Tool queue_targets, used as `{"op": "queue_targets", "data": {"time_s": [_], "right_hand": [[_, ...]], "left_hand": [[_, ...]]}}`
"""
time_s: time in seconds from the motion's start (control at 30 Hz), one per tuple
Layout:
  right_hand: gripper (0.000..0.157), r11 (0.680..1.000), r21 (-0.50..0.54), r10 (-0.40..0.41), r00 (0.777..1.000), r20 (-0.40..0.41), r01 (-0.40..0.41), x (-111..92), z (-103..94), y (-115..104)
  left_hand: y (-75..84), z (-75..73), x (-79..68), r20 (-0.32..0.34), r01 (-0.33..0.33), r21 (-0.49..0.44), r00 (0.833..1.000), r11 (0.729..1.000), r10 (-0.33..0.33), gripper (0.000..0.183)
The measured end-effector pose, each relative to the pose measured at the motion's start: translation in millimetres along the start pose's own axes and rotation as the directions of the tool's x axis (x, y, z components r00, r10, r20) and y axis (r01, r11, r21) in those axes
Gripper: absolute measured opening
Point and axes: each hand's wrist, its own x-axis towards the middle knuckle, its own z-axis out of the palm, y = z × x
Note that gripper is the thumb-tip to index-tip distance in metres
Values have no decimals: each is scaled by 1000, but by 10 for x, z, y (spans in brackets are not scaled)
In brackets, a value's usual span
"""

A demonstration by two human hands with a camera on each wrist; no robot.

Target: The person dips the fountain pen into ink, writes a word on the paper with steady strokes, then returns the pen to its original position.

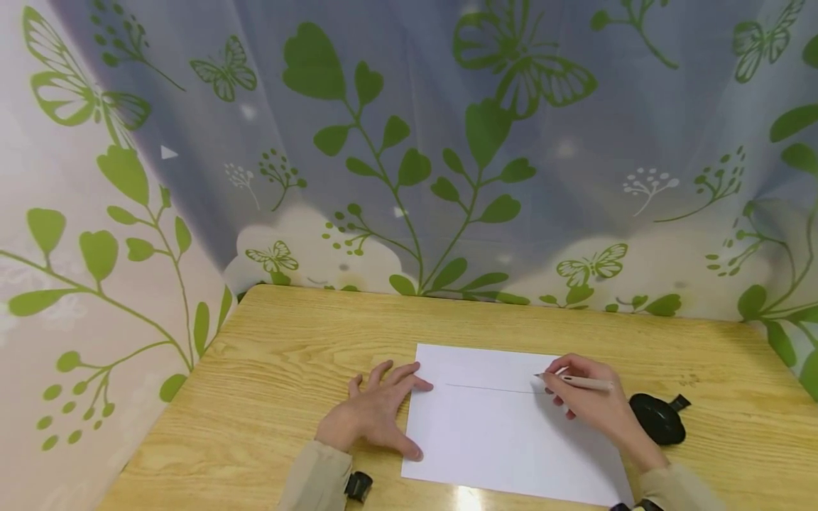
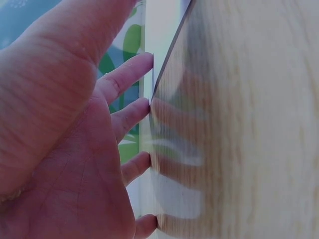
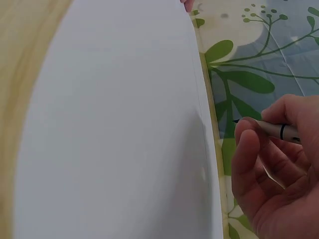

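A white sheet of paper (image 1: 486, 440) lies on the wooden table, with one thin, nearly straight line (image 1: 488, 388) drawn across its upper part. My right hand (image 1: 591, 397) pinches a pale pen (image 1: 586, 382) between thumb and fingers. In the right wrist view, the dark pen tip (image 3: 236, 121) shows raised off the sheet. My left hand (image 1: 380, 408) is spread at the paper's left edge, its thumb and some fingertips on the sheet. Seen from the left wrist, the fingers (image 2: 130, 119) reach straight out to the surface.
A black rounded object with a short tab (image 1: 658, 419) sits on the table right of my right hand. Near my left sleeve is a small black item (image 1: 358, 487). Behind the table (image 1: 307, 326) hangs a curtain (image 1: 409, 170) printed with green leaves and butterflies.
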Motion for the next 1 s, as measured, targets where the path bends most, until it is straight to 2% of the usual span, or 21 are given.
{"op": "queue_targets", "data": {"time_s": [0.3, 0.8, 1.0], "right_hand": [[24, 999, 30, -27, 1000, 3, 27, 135, 161, -87], [27, 997, 60, -44, 998, 35, 41, 335, 265, -121], [26, 998, 55, -15, 999, 40, 13, 392, 295, -112]], "left_hand": [[-5, 2, -1, -4, 2, -2, 1000, 1000, -2, 92], [1, -11, 1, 0, 4, 0, 1000, 1000, -4, 93], [-6, -3, 2, 6, 3, 15, 1000, 1000, -3, 93]]}}
